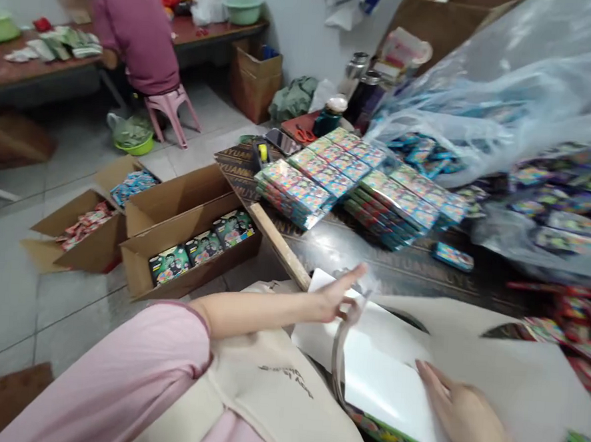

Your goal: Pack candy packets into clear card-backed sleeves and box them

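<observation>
My left hand (334, 302) reaches over the upper end of a glossy white card (389, 373), one finger stretched out and the others bent near a curved grey edge (338, 357). A clear, blurred film-like piece (369, 284) shows by its fingertips. My right hand (467, 408) lies on the right side of the card, fingers stretched and close together. Colourful print (387, 432) shows along the card's lower edge. Beneath is a larger pale sheet (510, 381) with dark rounded cut-outs.
Stacks of small printed packs (323, 173) stand on the dark table (373, 262); one loose pack (452, 255) lies nearby. Plastic bags of packets (551, 216) fill the right. An open carton (138, 255) with printed boxes stands at left. A person (136, 38) sits on a pink stool (169, 110).
</observation>
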`<act>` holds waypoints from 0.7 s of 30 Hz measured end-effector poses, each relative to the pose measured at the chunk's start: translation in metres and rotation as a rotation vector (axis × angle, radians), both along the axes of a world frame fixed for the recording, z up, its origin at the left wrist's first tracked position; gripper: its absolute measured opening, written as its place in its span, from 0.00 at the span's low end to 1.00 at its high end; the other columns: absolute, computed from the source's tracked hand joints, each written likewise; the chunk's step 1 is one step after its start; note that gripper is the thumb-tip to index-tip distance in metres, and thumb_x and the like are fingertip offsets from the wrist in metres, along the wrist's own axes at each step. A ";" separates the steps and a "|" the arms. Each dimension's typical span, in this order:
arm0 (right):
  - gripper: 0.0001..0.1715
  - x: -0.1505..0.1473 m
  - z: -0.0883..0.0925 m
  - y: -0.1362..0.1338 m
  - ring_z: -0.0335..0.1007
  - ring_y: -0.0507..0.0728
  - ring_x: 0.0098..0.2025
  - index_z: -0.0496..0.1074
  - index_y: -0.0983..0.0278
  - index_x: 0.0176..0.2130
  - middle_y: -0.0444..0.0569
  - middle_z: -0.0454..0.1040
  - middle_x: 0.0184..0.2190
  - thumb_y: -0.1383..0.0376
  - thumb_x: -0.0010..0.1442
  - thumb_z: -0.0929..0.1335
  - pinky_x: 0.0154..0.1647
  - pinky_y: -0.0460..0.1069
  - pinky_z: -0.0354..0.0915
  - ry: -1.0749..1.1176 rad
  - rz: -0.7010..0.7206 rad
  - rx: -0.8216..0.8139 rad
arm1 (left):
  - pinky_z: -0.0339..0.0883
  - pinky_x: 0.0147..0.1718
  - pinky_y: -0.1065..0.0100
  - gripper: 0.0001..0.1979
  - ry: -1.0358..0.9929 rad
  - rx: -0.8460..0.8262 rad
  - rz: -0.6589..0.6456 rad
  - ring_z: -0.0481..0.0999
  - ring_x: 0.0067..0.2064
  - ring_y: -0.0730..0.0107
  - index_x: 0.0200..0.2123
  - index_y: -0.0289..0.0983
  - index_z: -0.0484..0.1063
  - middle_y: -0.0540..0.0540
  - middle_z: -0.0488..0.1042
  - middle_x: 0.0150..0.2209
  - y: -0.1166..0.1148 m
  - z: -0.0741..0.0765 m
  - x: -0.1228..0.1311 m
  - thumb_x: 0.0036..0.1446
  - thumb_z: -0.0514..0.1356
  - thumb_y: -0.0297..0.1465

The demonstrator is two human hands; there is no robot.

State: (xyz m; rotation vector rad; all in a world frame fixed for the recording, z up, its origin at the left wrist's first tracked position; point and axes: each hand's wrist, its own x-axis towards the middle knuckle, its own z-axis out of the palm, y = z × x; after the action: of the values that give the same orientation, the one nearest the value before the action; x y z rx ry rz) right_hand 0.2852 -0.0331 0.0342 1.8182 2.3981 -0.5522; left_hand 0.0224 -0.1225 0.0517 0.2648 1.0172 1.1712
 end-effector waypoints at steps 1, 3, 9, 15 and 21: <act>0.27 -0.006 0.009 -0.007 0.74 0.72 0.33 0.78 0.47 0.31 0.59 0.73 0.29 0.39 0.51 0.58 0.39 0.67 0.66 -0.087 -0.058 0.027 | 0.68 0.37 0.62 0.47 -0.070 -0.029 -0.081 0.72 0.47 0.57 0.62 0.42 0.54 0.36 0.64 0.54 -0.004 -0.001 -0.002 0.43 0.56 0.61; 0.30 -0.022 0.027 -0.021 0.75 0.70 0.38 0.79 0.55 0.38 0.59 0.74 0.32 0.44 0.56 0.57 0.41 0.63 0.68 -0.155 -0.126 0.010 | 0.66 0.34 0.67 0.48 -0.081 0.021 -0.222 0.74 0.39 0.65 0.62 0.47 0.52 0.43 0.70 0.47 -0.007 0.000 -0.005 0.39 0.66 0.52; 0.29 -0.049 0.054 -0.046 0.67 0.69 0.53 0.72 0.63 0.54 0.66 0.69 0.49 0.53 0.65 0.55 0.51 0.62 0.61 -0.045 -0.160 0.209 | 0.63 0.51 0.57 0.64 0.509 0.201 -0.147 0.70 0.52 0.52 0.66 0.42 0.44 0.39 0.70 0.52 0.028 -0.003 -0.001 0.28 0.76 0.39; 0.34 0.002 0.064 -0.033 0.46 0.66 0.66 0.58 0.57 0.63 0.55 0.53 0.64 0.47 0.66 0.50 0.61 0.65 0.50 0.640 -0.258 0.858 | 0.57 0.58 0.54 0.56 0.818 0.260 -0.188 0.66 0.58 0.51 0.64 0.39 0.52 0.37 0.67 0.57 0.049 -0.027 -0.006 0.32 0.75 0.40; 0.62 -0.002 0.032 0.046 0.53 0.64 0.65 0.40 0.57 0.68 0.58 0.54 0.65 0.45 0.46 0.71 0.59 0.62 0.56 0.923 -0.271 -0.068 | 0.57 0.58 0.53 0.55 0.911 0.183 -0.216 0.68 0.57 0.49 0.64 0.38 0.51 0.36 0.69 0.55 0.062 -0.031 -0.019 0.33 0.74 0.36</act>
State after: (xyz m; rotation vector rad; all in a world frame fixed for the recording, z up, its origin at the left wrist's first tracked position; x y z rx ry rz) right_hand 0.2829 0.0131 0.0666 2.1792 2.5068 -1.8102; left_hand 0.0036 -0.0600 0.0211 1.0946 1.6107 0.9383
